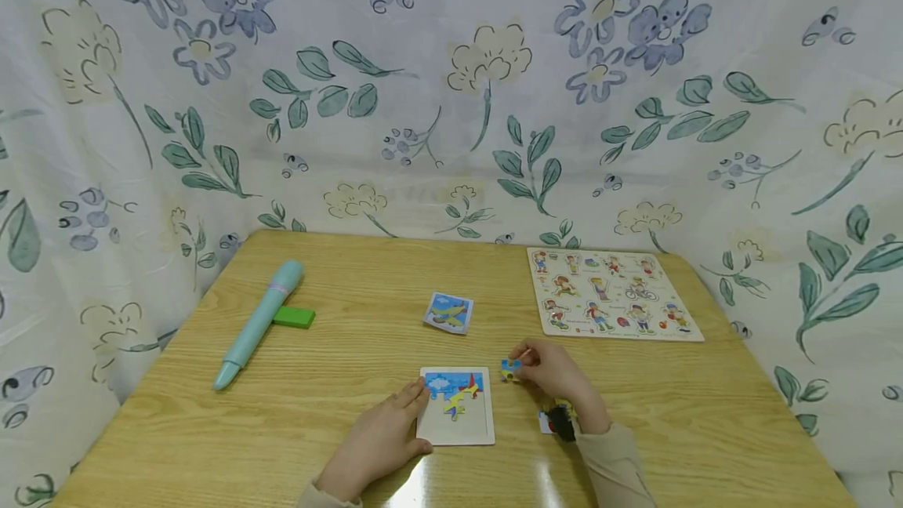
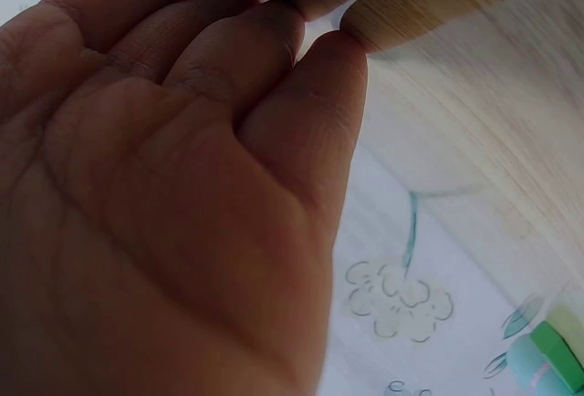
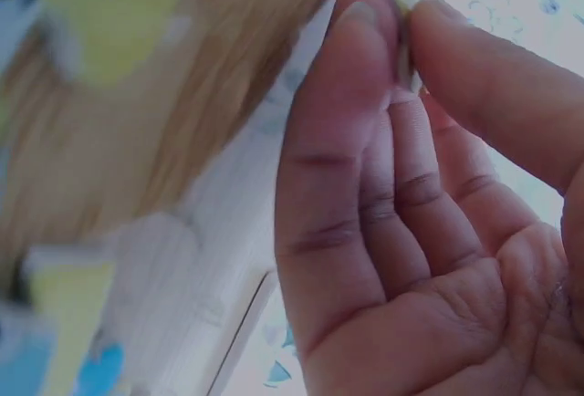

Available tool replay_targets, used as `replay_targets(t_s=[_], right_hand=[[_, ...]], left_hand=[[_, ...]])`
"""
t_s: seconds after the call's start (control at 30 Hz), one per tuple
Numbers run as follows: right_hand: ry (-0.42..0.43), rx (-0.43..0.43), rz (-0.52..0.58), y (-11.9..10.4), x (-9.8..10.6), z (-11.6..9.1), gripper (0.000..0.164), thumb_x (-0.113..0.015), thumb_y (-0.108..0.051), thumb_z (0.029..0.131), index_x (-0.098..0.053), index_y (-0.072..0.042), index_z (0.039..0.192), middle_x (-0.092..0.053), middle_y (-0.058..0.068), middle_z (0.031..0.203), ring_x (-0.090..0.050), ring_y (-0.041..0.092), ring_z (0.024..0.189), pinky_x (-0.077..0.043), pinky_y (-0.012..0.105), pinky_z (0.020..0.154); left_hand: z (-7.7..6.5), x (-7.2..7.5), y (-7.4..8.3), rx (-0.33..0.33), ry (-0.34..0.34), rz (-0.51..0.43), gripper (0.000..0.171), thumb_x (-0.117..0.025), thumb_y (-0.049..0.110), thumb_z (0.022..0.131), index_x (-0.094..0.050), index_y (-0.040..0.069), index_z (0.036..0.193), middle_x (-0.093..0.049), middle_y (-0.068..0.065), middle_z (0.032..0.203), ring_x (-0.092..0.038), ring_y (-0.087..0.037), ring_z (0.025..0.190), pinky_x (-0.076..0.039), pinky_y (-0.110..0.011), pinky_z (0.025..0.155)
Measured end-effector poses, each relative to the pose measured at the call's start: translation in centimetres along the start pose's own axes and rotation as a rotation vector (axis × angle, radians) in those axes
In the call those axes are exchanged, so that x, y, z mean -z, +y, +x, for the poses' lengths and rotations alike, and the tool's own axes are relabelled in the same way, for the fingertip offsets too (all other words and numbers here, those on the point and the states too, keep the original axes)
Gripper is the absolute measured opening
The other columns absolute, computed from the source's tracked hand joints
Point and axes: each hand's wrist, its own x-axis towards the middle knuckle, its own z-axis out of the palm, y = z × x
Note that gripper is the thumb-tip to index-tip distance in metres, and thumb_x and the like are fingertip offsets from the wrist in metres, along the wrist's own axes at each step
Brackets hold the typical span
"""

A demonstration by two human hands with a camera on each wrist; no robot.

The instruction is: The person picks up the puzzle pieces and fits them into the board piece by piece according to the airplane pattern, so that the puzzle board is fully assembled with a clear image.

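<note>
Pinching a jigsaw piece point(image 1: 505, 371) just right of its tray point(image 1: 469, 431)

Nearest us, our left hand point(image 1: 386, 433) lies along the left edge of the tray, fingers extended and grasping nothing, thumb spread toward the lower left corner. It seems to steady the frame, which we judge light and apt to slide on the smooth wooden table point(image 1: 360, 359). Fitted pieces point(image 1: 440, 382) showing blue sky, a red tail and yellow plane parts fill the upper portion; the lower part is bare backing.

Our right forearm, in a beige sleeve point(image 1: 612, 457), slants in from the lower right, near some loose pieces point(image 1: 545, 422) that a black object point(image 1: 563, 423) at the wrist partly hides. Beyond them the right hand point(image 1: 553, 371) bends inward, thumb and fingertips closed on the blue-and-yellow jigsaw piece, near the tray's upper right corner; the right wrist view shows it edge-on. We judge it thin, stiff and very light, its knobs the weak spots, so we would take it by its flat faces and press gently. Whether it touches the table, we cannot tell.

Farther off we see a plane picture card point(image 1: 449, 312), probably easily creased, a green block point(image 1: 296, 317) at the side of a teal pen-shaped object point(image 1: 261, 324), and a board of child figures point(image 1: 614, 312) near the flowered curtain point(image 1: 437, 112).
</note>
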Motion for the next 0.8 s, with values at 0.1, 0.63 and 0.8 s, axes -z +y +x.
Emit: replay_targets(t_s=[0.1,0.63,0.8], right_hand=[[-0.019,-0.011,0.113,-0.2,-0.2,0.3,0.018,-0.063,-0.002,0.090,-0.061,0.003,0.108,-0.069,0.012,0.081,-0.066,0.016,0.066,-0.058,0.027,0.059],[-0.224,-0.051,0.314,-2.8,-2.9,1.7,0.022,-0.058,-0.003,0.094,-0.058,0.008,0.113,-0.071,0.016,0.076,-0.064,0.010,0.058,-0.059,0.028,0.057],[-0.263,-0.054,0.279,-4.3,-4.0,1.5,0.019,-0.060,-0.002,0.092,-0.060,0.006,0.110,-0.070,0.012,0.072,-0.062,0.009,0.055,-0.057,0.025,0.053]], left_hand=[[0.0,0.0,0.0,0.004,-0.002,0.001,0.078,-0.077,0.041,0.077,-0.052,-0.004,0.136,-0.046,-0.018,0.148,-0.049,-0.034,0.133,-0.049,-0.050,0.102],[0.1,0.0,0.0,0.012,-0.006,0.001,0.078,-0.076,0.042,0.078,-0.052,-0.004,0.136,-0.046,-0.018,0.148,-0.049,-0.033,0.133,-0.048,-0.050,0.103],[0.1,0.1,0.1,0.014,-0.006,-0.003,0.077,-0.076,0.042,0.079,-0.052,-0.003,0.136,-0.046,-0.017,0.148,-0.050,-0.034,0.132,-0.049,-0.050,0.102]])
